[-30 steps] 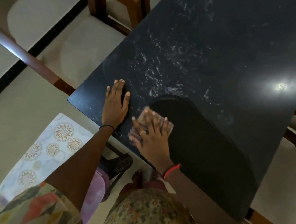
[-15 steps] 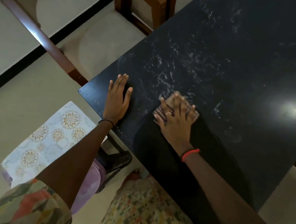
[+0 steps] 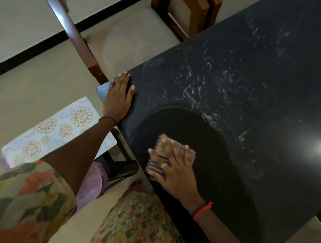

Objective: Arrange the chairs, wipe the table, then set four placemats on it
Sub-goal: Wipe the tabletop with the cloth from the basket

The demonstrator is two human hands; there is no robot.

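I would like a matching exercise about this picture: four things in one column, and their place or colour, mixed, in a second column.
Column 1
1. left hand
2. cloth
3. patterned placemat
4. chair

Column 2
A. pressed under the right hand
B. wooden frame, beige seat
C. flat on the corner of the table
D. floral print, lying off the table

Pairs: 1-C, 2-A, 3-D, 4-B

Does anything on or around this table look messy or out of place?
Whitish streaks smear the table beyond where the right hand presses the cloth. The patterned placemat lies off the table, low beside its near corner.
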